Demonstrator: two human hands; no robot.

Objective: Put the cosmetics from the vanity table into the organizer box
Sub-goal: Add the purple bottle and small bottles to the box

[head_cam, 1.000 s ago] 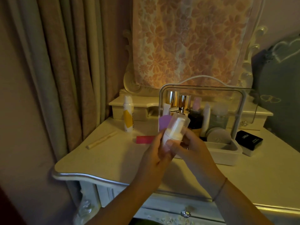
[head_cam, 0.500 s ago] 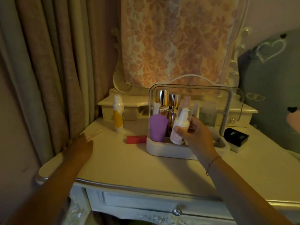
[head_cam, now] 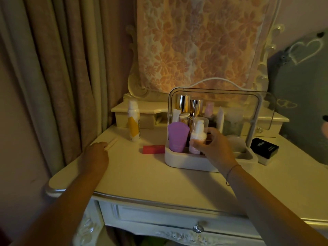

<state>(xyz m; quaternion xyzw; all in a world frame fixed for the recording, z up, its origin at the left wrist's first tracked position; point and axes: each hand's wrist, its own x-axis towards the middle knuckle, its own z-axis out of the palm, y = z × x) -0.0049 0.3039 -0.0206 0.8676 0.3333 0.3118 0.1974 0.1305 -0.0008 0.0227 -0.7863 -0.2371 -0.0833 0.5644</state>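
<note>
Two hands work apart: the right hand (head_cam: 216, 150) curls its grip round the upright pump bottle (head_cam: 197, 137), standing inside the organizer box (head_cam: 186, 161) at frame centre. At centre left, the left hand (head_cam: 96, 153) is at a slim stick (head_cam: 111, 143) slanting up-right on the table (head_cam: 159, 178); its grip cannot be told.

The vanity table (head_cam: 159, 181) has a smooth, satiny cream-painted top with a shiny silvery edge, the organizer box (head_cam: 179, 161) has a matt white plastic base under a clear glossy plastic lid (head_cam: 262, 110), two caps (head_cam: 183, 103) inside gleam like gold metal, and the curtain (head_cam: 53, 68) is coarse woven cloth.
</note>
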